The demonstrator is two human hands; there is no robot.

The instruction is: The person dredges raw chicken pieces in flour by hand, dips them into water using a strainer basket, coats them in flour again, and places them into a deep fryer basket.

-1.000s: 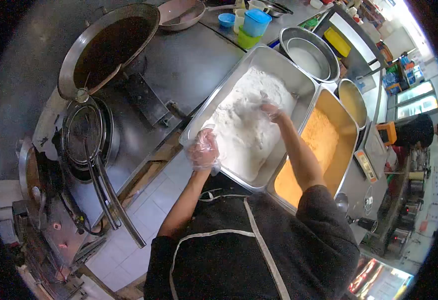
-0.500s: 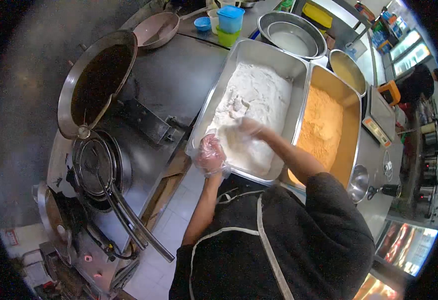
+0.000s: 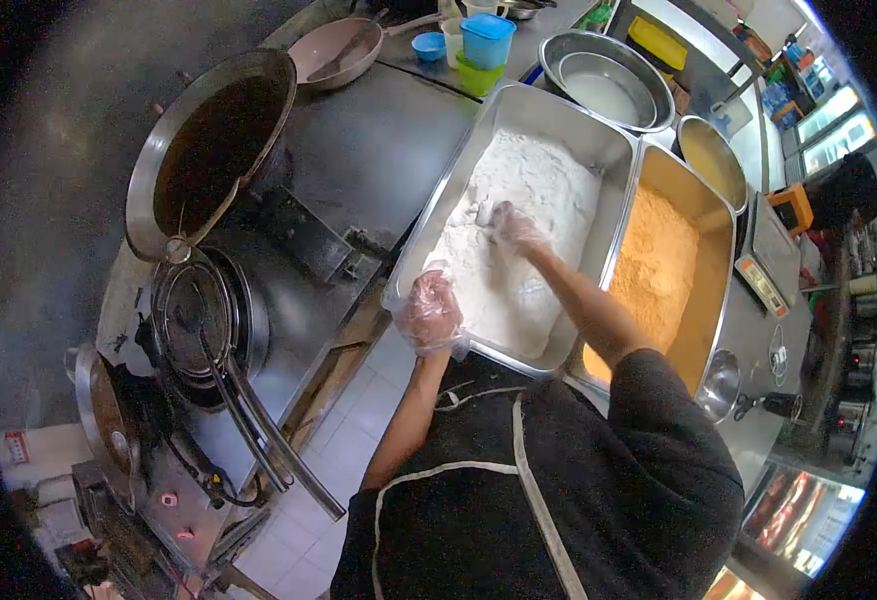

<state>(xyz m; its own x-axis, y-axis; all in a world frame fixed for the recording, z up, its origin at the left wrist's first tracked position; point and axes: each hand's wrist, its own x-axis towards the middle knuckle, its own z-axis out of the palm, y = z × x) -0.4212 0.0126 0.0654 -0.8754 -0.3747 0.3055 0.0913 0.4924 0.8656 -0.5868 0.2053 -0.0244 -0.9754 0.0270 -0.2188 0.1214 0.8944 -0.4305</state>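
Head view: steel pan (image 3: pixel 616 157) containing white powder (image 3: pixel 549 185), furrowed and not levelled. Gloved right hand (image 3: pixel 521 231), fingers bent, in the powder; gloved left hand (image 3: pixel 432 308), curled, at the pan's near-left corner; contents of either indeterminable. Orange powder (image 3: pixel 662 262), right of pan.

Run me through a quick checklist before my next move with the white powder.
1. Left hand gloved: ok, clear plastic.
2. Right hand gloved: ok, clear plastic.
3. White powder kept apart from orange powder: ok, separate trays.
4. Strainer handles inside the counter edge: not ok, they jut past it.
5. Dark liquid in the wok hot: cannot tell.
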